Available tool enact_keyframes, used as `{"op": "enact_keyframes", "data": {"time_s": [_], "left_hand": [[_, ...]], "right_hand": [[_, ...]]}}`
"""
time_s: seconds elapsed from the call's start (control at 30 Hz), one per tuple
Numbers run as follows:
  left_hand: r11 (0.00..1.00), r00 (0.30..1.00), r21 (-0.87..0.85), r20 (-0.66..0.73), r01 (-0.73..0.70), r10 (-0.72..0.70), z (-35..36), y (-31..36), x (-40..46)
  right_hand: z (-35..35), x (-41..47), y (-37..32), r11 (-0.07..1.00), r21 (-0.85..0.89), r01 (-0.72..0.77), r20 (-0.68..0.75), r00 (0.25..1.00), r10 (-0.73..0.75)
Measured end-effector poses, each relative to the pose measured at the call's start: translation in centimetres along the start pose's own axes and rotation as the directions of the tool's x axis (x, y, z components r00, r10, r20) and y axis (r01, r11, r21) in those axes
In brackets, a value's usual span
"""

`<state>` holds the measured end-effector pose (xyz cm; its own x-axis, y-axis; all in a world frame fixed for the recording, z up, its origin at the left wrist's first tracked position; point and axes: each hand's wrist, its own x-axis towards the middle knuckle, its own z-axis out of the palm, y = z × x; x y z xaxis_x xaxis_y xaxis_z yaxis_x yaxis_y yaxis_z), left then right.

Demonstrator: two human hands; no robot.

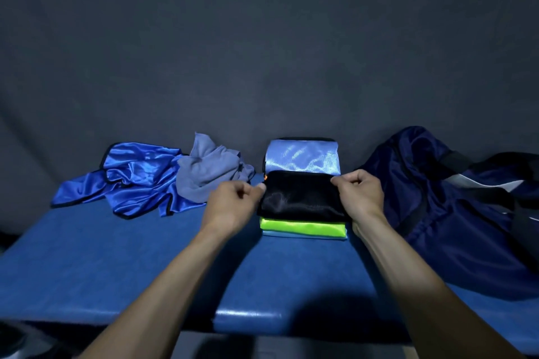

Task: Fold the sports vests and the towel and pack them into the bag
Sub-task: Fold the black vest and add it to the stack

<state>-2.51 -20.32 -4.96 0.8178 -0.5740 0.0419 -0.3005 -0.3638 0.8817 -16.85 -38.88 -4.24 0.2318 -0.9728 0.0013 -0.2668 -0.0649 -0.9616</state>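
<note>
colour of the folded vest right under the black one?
Bright lime green, its front edge peeking out beneath the black vest. Head view, the only one.

The royal-blue vest crumpled toward the far left of the table is glossy satin-like cloth with dark piping, and beside it the grey towel is a matt, soft-looking fabric. The folded black vest, the light-blue vest behind it and the lime-green vest under it are shiny, finely meshed cloth. The navy bag at the right edge is smooth cloth with a faint sheen, and the blue table has a slightly glossy padded skin.
</note>
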Motion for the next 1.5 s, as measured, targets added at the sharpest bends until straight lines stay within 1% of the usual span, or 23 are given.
{"op": "enact_keyframes", "data": {"time_s": [0.03,0.13,0.23,0.3,0.37,0.5,0.53,0.63,0.67,0.7,0.8,0.9,0.93,1.0,1.07,1.1,1.2,1.27,1.33,1.4,1.5], "left_hand": [[1.0,1.0,-0.002,-0.017,-0.01,0.01,0.2,0.2,-0.9],[0.993,0.998,-0.113,-0.052,-0.029,0.023,0.8,0.5,-2.6],[0.972,0.998,-0.227,-0.012,-0.056,0.054,1.7,0.9,-3.5],[0.953,0.998,-0.298,0.012,-0.049,0.055,2.2,1.1,-3.5],[0.95,0.999,-0.311,0.04,-0.009,0.023,2.5,0.9,-3.1],[0.958,0.988,-0.271,0.142,0.099,-0.062,2.1,-0.3,-1.9],[0.961,0.99,-0.255,0.116,0.105,-0.077,1.9,-0.5,-1.6],[0.975,0.99,-0.218,-0.124,0.036,-0.065,1.6,0.1,-0.9],[0.975,0.986,-0.223,-0.159,0.013,-0.049,1.7,0.4,-0.7],[0.977,0.986,-0.214,-0.163,-0.002,-0.034,1.9,0.8,-0.5],[0.994,0.994,-0.113,-0.111,0.01,-0.023,2.7,1.7,0.0],[0.991,0.995,-0.1,-0.03,0.094,-0.098,3.4,2.3,0.8],[0.984,0.993,-0.136,0.004,0.117,-0.118,3.7,2.3,1.1],[0.943,0.989,-0.299,0.071,0.146,-0.13,4.0,2.4,1.7],[0.879,0.983,-0.442,0.106,0.179,-0.147,3.8,2.4,1.8],[0.863,0.981,-0.466,0.108,0.192,-0.16,3.6,2.3,1.8],[0.9,0.971,-0.364,0.101,0.241,-0.219,3.1,0.8,2.2],[0.901,0.958,-0.325,0.119,0.287,-0.263,2.9,0.7,2.6],[0.922,0.958,-0.262,0.066,0.285,-0.277,3.0,1.2,3.0],[0.956,0.973,-0.179,0.012,0.23,-0.232,3.2,1.7,3.4],[0.995,0.995,-0.037,-0.019,0.096,-0.096,3.5,1.7,3.4]], "right_hand": [[0.1,-0.1,-0.1,1.0,0.002,0.002,-0.01,1.0,-0.002],[0.3,-0.7,-0.4,1.0,0.016,0.001,-0.027,1.0,0.0],[0.3,-1.2,-0.4,1.0,0.015,0.001,-0.038,0.999,0.0],[0.3,-1.5,-0.4,1.0,0.006,0.004,-0.044,0.999,-0.004],[0.4,-1.7,-0.4,1.0,0.003,0.006,-0.049,0.999,-0.006],[0.6,-1.7,-0.1,1.0,-0.012,0.014,-0.057,0.998,-0.015],[0.7,-1.7,-0.1,1.0,-0.018,0.015,-0.057,0.998,-0.016],[0.8,-1.6,0.0,0.999,-0.035,0.019,-0.054,0.998,-0.021],[0.8,-1.6,0.0,0.999,-0.038,0.02,-0.053,0.998,-0.022],[0.8,-1.5,0.1,0.999,-0.04,0.022,-0.053,0.998,-0.024],[0.8,-1.5,0.2,0.999,-0.045,0.023,-0.055,0.998,-0.025],[0.9,-1.4,0.4,0.999,-0.034,0.019,-0.048,0.999,-0.021],[0.9,-1.4,0.4,0.999,-0.034,0.022,-0.046,0.999,-0.023],[0.9,-1.3,0.5,0.999,-0.04,0.026,-0.046,0.999,-0.028],[1.0,-1.2,0.7,0.999,-0.043,0.028,-0.043,0.999,-0.03],[1.1,-1.1,0.8,0.999,-0.043,0.031,-0.037,0.999,-0.033],[1.3,-1.2,0.9,0.997,-0.057,0.055,-0.007,0.998,-0.056],[1.4,-1.2,1.0,0.994,-0.068,0.082,0.004,0.997,-0.082],[1.4,-1.2,1.0,0.993,-0.069,0.091,0.006,0.996,-0.091],[1.3,-1.3,1.0,0.993,-0.073,0.096,0.007,0.995,-0.095],[1.3,-1.3,0.9,0.992,-0.082,0.093,0.002,0.996,-0.093]]}}
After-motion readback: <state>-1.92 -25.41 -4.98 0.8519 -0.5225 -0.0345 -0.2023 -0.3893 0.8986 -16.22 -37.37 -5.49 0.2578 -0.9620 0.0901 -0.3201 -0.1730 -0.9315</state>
